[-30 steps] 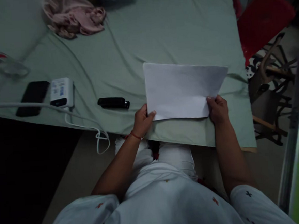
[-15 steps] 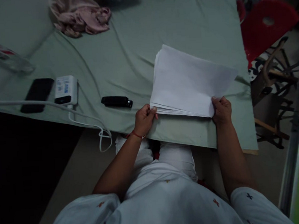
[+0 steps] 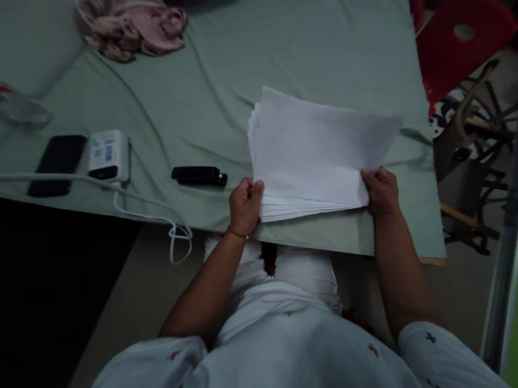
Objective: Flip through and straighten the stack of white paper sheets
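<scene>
Both my hands grip a stack of white paper (image 3: 313, 154) above the near edge of the cloth-covered table. My left hand (image 3: 246, 205) is closed on the stack's near left corner, thumb on top. At the near right corner, my right hand (image 3: 381, 190) pinches the sheets, with its thumb on the upper face. The sheets are fanned unevenly along the near and left edges, and the top one sits askew. A black stapler (image 3: 198, 176) lies on the cloth just left of my left hand, touching neither hand nor paper.
A white power bank (image 3: 109, 154) with a white cable (image 3: 146, 203) and a black phone (image 3: 57, 165) lie at the left. Farther back are a clear plastic package (image 3: 6, 99) and a crumpled pink cloth (image 3: 134, 25). A red chair (image 3: 467, 40) stands beyond the table's right edge.
The paper's left side has swung nearer to me, and its sheets have fanned out more along the near edge. Both hands keep their hold. The view has shifted slightly.
</scene>
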`<state>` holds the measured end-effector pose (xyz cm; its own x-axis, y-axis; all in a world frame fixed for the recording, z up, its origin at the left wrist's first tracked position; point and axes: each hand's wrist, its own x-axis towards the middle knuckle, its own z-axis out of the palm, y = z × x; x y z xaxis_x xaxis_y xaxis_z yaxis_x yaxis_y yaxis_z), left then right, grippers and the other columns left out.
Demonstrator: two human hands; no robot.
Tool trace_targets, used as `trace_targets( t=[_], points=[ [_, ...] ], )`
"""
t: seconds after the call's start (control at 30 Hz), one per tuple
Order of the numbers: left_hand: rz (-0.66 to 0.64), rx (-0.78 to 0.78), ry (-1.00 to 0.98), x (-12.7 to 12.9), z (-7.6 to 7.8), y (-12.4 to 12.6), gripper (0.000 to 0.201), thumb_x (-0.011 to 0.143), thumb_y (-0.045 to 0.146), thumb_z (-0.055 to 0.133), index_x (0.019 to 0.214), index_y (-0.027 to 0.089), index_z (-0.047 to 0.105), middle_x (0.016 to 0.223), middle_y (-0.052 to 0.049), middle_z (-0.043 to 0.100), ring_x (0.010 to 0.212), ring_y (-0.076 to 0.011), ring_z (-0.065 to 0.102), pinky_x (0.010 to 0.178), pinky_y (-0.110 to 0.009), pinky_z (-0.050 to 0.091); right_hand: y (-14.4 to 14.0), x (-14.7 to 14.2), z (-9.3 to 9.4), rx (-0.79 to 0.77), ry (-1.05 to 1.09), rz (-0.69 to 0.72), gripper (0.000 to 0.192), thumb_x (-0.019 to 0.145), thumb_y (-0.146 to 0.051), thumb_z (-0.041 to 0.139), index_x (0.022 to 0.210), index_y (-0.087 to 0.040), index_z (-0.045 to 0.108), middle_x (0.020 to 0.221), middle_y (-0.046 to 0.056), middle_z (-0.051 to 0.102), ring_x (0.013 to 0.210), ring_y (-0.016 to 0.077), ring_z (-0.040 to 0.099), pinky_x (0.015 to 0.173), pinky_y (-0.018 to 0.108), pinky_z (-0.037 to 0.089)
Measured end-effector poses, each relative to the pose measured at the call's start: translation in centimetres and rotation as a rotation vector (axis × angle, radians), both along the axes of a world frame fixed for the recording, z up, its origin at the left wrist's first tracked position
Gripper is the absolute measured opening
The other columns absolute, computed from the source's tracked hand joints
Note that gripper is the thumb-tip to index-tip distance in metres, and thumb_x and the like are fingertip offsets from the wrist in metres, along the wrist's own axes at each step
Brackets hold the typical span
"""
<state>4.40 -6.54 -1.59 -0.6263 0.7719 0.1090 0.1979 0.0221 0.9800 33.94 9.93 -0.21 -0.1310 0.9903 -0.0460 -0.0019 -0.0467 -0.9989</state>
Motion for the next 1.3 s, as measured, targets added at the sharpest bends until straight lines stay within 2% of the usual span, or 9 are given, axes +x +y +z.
trace_targets(
  t=[0.07, 0.23, 0.33, 0.4, 0.57, 0.73, 1.03, 1.17, 1.3],
  points=[
    [0.019, 0.022, 0.002, 0.0, 0.0, -0.1, 0.051, 0.093, 0.064, 0.066, 0.068, 0.023, 0.05, 0.061, 0.005, 0.04, 0.059, -0.0126, 0.037, 0.055, -0.027, 0.033, 0.1, 0.1, 0.0, 0.012, 0.01, 0.001, 0.04, 0.065, -0.051, 0.089, 0.087, -0.023, 0.07, 0.077, -0.004, 0.07, 0.064, 0.0119, 0.056, 0.064, 0.026, 0.047],
    [-0.1, 0.03, -0.138, -0.1, -0.3, -0.1, 0.045, 0.082, 0.064, 0.079, 0.084, 0.023, 0.06, 0.065, 0.005, 0.049, 0.06, -0.0124, 0.041, 0.055, -0.025, 0.034, 0.4, 0.1, -0.2, 0.022, 0.064, -0.052, 0.042, 0.062, -0.051, 0.093, 0.083, -0.022, 0.071, 0.078, -0.003, 0.072, 0.065, 0.0121, 0.058, 0.064, 0.026, 0.049],
    [-0.052, 0.019, -0.087, -0.1, -0.2, -0.1, 0.052, 0.087, 0.067, 0.073, 0.071, 0.022, 0.054, 0.06, 0.006, 0.038, 0.057, -0.011, 0.031, 0.053, -0.026, 0.026, 0.7, 0.2, -0.9, 0.022, 0.075, -0.067, 0.046, 0.059, -0.054, 0.095, 0.082, -0.022, 0.072, 0.077, -0.003, 0.072, 0.064, 0.012, 0.058, 0.061, 0.026, 0.048],
    [-0.035, 0.041, -0.062, -0.1, 0.1, -0.2, 0.058, 0.09, 0.071, 0.067, 0.066, 0.021, 0.049, 0.06, 0.005, 0.035, 0.058, -0.0112, 0.03, 0.054, -0.027, 0.025, 1.0, 0.4, -1.3, 0.035, 0.077, -0.063, 0.047, 0.06, -0.056, 0.096, 0.082, -0.022, 0.072, 0.076, -0.003, 0.072, 0.065, 0.0124, 0.06, 0.061, 0.026, 0.049],
    [-0.155, 0.053, -0.116, -0.1, 0.4, -0.3, 0.056, 0.082, 0.074, 0.075, 0.075, 0.021, 0.058, 0.064, 0.005, 0.046, 0.06, -0.0115, 0.038, 0.056, -0.025, 0.031, 1.3, 0.5, -1.7, 0.051, 0.127, -0.065, 0.049, 0.061, -0.057, 0.096, 0.087, -0.023, 0.073, 0.085, -0.001, 0.076, 0.072, 0.0157, 0.068, 0.068, 0.03, 0.057],
    [-0.083, 0.039, -0.043, -0.3, -0.1, -0.3, 0.061, 0.092, 0.073, 0.064, 0.065, 0.021, 0.049, 0.06, 0.005, 0.037, 0.057, -0.0113, 0.031, 0.053, -0.026, 0.026, 0.9, 0.2, -1.3, 0.037, 0.134, -0.07, 0.048, 0.056, -0.054, 0.098, 0.083, -0.022, 0.074, 0.077, -0.004, 0.075, 0.062, 0.0123, 0.063, 0.061, 0.026, 0.054],
    [-0.097, 0.053, -0.079, -0.2, 0.1, -0.5, 0.064, 0.093, 0.076, 0.061, 0.064, 0.021, 0.046, 0.059, 0.004, 0.037, 0.058, -0.0117, 0.034, 0.053, -0.027, 0.027, 0.7, -0.1, -0.4, 0.008, 0.144, -0.068, 0.049, 0.05, -0.053, 0.098, 0.081, -0.024, 0.074, 0.073, -0.002, 0.075, 0.063, 0.0175, 0.065, 0.061, 0.031, 0.054],
    [-0.015, 0.123, -0.17, 0.0, -0.3, -0.1, 0.063, 0.091, 0.08, 0.059, 0.068, 0.022, 0.053, 0.061, 0.003, 0.046, 0.06, -0.0133, 0.042, 0.058, -0.028, 0.035, 0.6, 0.1, -0.2, -0.013, 0.135, -0.056, 0.048, 0.05, -0.052, 0.098, 0.081, -0.025, 0.074, 0.071, -0.003, 0.074, 0.06, 0.0171, 0.063, 0.06, 0.032, 0.053],
    [0.02, 0.153, -0.287, 0.0, -0.3, 0.2, 0.067, 0.092, 0.086, 0.049, 0.075, 0.022, 0.062, 0.062, 0.002, 0.053, 0.059, -0.0151, 0.049, 0.058, -0.029, 0.04, 0.3, 0.4, 0.1, -0.021, 0.101, -0.008, 0.044, 0.057, -0.052, 0.095, 0.08, -0.022, 0.072, 0.066, -0.003, 0.067, 0.054, 0.0139, 0.056, 0.052, 0.028, 0.046]
  ],
)
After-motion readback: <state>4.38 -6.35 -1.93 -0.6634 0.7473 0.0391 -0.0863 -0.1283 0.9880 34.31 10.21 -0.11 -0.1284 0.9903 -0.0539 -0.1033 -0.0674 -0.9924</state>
